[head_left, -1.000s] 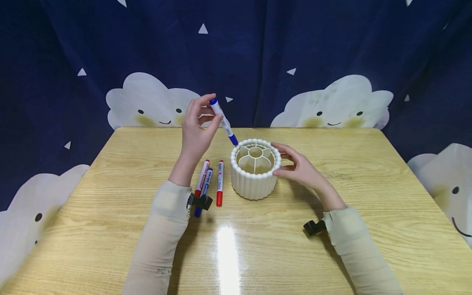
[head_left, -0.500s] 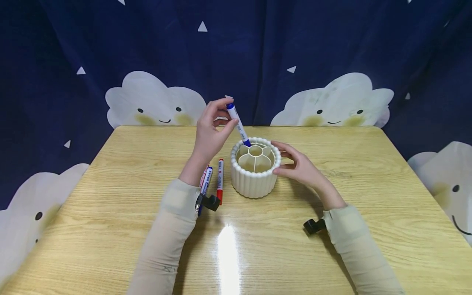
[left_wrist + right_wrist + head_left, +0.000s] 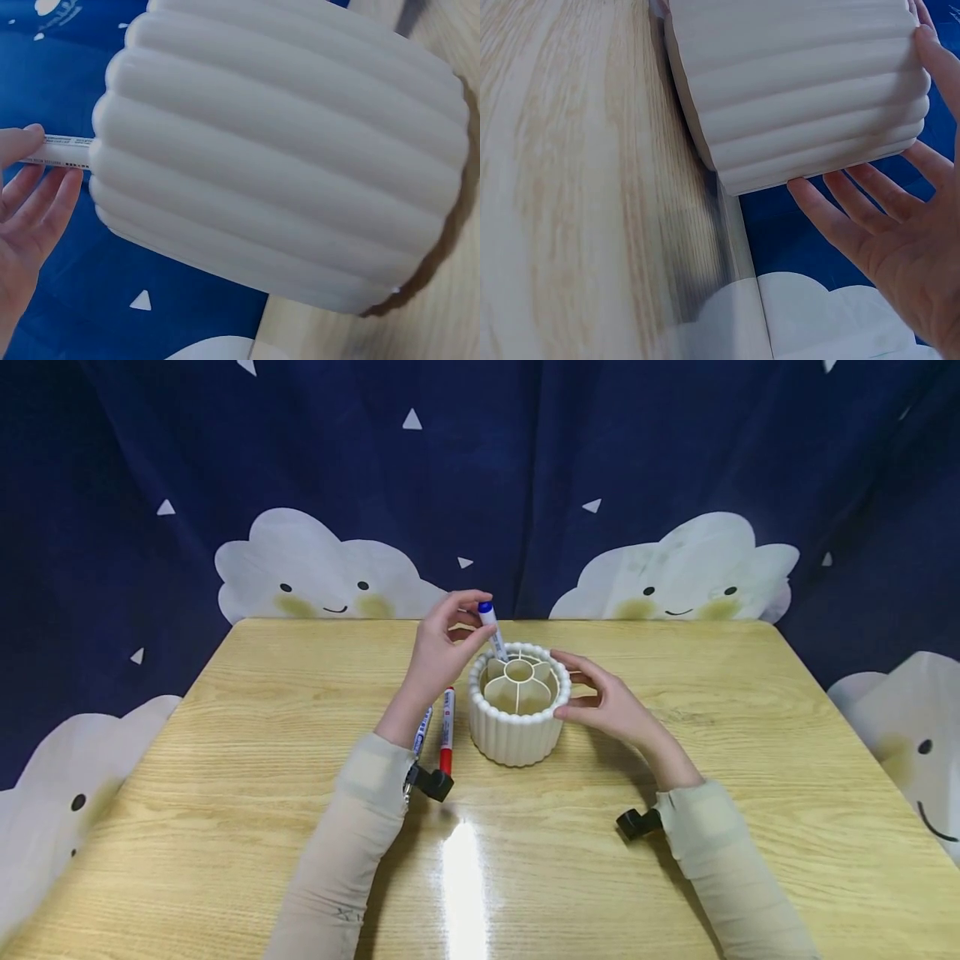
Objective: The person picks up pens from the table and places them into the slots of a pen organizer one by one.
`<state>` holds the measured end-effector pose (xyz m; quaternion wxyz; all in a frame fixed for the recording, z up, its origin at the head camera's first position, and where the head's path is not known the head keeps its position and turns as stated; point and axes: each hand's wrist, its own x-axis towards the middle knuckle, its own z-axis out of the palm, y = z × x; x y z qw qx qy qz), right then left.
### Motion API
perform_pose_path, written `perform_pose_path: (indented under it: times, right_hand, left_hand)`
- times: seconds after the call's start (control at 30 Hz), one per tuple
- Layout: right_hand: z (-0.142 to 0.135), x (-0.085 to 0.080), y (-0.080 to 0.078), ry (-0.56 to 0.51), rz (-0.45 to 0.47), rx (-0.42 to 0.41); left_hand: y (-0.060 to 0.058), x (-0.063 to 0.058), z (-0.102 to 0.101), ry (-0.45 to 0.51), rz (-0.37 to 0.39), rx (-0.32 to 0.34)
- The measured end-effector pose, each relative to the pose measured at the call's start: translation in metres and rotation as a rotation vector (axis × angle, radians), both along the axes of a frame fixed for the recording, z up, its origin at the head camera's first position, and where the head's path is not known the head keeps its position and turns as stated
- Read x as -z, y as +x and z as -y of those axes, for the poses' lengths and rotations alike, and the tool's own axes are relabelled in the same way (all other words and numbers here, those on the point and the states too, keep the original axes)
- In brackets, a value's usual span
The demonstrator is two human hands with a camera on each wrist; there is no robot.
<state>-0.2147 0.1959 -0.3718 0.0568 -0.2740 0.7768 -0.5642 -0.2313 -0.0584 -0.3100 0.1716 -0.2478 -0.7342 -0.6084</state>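
Between the thumb and fingers of my left hand [image 3: 442, 652] is a blue-capped whiteboard marker [image 3: 491, 628], held near its top end. The marker leans slightly, and its lower part is hidden inside a rear-left compartment of the cream pen holder [image 3: 516, 740]. In the left wrist view the marker's white barrel [image 3: 66, 152] passes behind the holder's fluted rim. My right hand [image 3: 611, 703] holds the pen holder's right side, thumb toward the front and fingers behind. The right wrist view shows those fingertips [image 3: 801, 187] against the ribbed wall. The holder stands upright, with a round centre and several divided compartments.
A red-capped marker [image 3: 447, 731] lies on the wooden table [image 3: 555, 860] left of the holder. Beside it, a blue marker [image 3: 423, 732] is partly covered by the left forearm. A dark blue curtain [image 3: 480, 468] with clouds hangs behind the table's far edge.
My left hand has moved right and then down, bringing the blue-capped marker from beside the rim into the holder. Its forearm now covers another red marker. The right hand has stayed put.
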Motion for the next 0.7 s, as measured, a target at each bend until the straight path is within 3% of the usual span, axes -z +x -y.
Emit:
perform_pose_path:
  times: [0.13, 0.33, 0.43, 0.7]
  right_hand:
    - [0.001, 0.000, 0.001, -0.008, -0.002, 0.001]
    - [0.001, 0.001, 0.002, -0.007, 0.007, 0.002]
    - [0.001, 0.002, 0.002, -0.004, 0.001, 0.003]
    - [0.001, 0.002, 0.001, -0.001, -0.012, 0.010]
  left_hand:
    - [0.005, -0.001, -0.001, -0.013, 0.046, 0.017]
    - [-0.010, 0.021, -0.002, -0.051, 0.049, 0.045]
    - [-0.010, 0.025, -0.003, -0.075, 0.050, 0.052]
    - [0.011, 0.007, -0.004, -0.142, 0.030, 0.053]
